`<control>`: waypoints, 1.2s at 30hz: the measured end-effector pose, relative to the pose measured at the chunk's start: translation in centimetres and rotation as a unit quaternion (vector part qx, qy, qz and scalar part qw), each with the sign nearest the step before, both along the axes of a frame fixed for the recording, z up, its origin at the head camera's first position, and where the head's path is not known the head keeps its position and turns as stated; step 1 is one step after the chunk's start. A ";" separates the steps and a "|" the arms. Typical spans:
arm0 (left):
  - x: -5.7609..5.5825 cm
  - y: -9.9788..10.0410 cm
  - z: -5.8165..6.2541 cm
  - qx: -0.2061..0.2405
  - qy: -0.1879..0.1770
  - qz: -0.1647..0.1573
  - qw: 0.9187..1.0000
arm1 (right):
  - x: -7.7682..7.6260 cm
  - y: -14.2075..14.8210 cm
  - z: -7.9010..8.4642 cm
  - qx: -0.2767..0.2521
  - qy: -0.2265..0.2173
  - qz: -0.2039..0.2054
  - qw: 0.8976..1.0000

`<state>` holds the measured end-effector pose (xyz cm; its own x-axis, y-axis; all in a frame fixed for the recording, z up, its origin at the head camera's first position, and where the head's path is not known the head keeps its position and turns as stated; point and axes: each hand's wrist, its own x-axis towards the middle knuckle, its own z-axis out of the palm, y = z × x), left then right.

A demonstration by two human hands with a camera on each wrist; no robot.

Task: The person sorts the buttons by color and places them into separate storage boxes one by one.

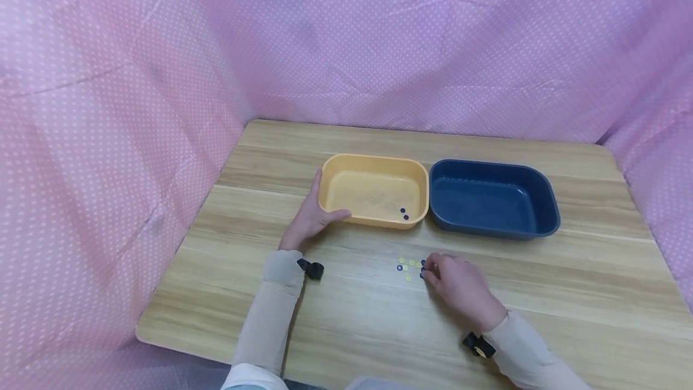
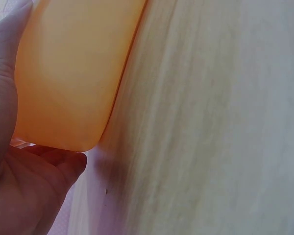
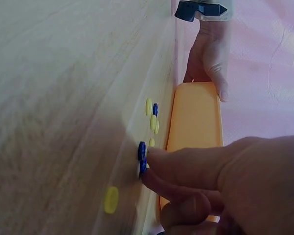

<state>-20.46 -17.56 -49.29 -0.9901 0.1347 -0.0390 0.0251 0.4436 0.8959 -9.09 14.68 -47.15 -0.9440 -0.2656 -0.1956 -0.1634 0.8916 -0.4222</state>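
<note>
Pinching a blue disc point(image 3: 143, 166) before two basins

The yellow basin point(image 1: 363, 191) holds two dark blue discs point(image 1: 404, 214), lying near its front right corner. The left hand point(image 1: 313, 214) grips its left end, thumb over the front rim, fingers round the other side. Just beside it stands the navy basin point(image 1: 487, 200), its rounded rim facing up.

The right hand's point(image 1: 460, 286) thumb and forefinger close on the disc at the table point(image 1: 346, 318), in front of the basins. It is small, round, glossy and button-like, next to another blue disc point(image 3: 141, 150). Yellow discs point(image 3: 111, 199) of similar shape lie scattered nearby.
</note>
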 end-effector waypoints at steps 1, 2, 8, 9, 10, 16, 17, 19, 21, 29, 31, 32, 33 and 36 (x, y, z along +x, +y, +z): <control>0.0 0.0 0.0 0.002 0.000 0.000 1.000 | 0.0 -0.1 0.0 0.000 0.004 0.000 1.000; 0.0 0.0 -0.1 0.003 0.000 0.000 1.000 | 0.0 -0.2 0.1 0.001 0.008 0.001 1.000; 0.0 0.0 -0.1 0.001 0.000 0.000 1.000 | -0.2 -0.9 0.3 0.019 0.030 0.021 0.999; 0.0 0.0 -0.1 0.002 -0.001 0.000 1.000 | -0.3 -1.0 0.4 0.025 0.032 0.026 0.999; 0.0 0.0 -0.1 0.004 -0.001 0.000 1.000 | -0.3 -1.2 0.4 0.031 0.032 0.030 0.999; 0.0 0.0 0.0 0.000 -0.003 -0.001 1.000 | -0.7 -1.7 0.7 0.048 0.034 0.043 0.997; 0.0 -0.1 0.0 -0.004 -0.004 0.000 1.000 | -0.8 -1.8 0.7 0.049 0.033 0.043 0.997; 0.0 -0.1 0.0 -0.008 -0.005 -0.001 1.000 | -1.0 -1.9 0.7 0.051 0.029 0.041 0.997; 0.0 -0.1 0.0 -0.007 -0.005 -0.001 1.000 | -1.1 -2.0 0.8 0.057 0.016 0.040 0.997; -0.1 0.0 0.1 -0.006 -0.003 -0.004 1.000 | -1.9 -1.6 0.9 0.028 -0.052 0.024 0.998; -0.1 0.0 0.1 -0.006 -0.005 -0.004 1.000 | -2.1 -1.5 0.7 0.013 -0.060 0.017 0.998; -0.1 -0.1 0.1 -0.006 -0.005 -0.004 1.000 | -2.2 -1.4 0.6 0.007 -0.066 0.013 0.998; -0.1 -0.1 0.1 -0.007 -0.005 -0.005 1.000 | -2.3 -1.3 0.5 0.002 -0.071 0.010 0.997; 0.0 -0.1 0.0 -0.003 -0.003 -0.008 1.000 | -2.5 -1.1 0.4 -0.012 -0.086 0.004 0.996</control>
<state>-20.47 -17.69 -49.25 -0.9877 0.1496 -0.0450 0.0272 0.4485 0.8934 -11.59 13.56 -46.76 -0.8948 -0.2791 -0.3485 -0.0927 0.8796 -0.4665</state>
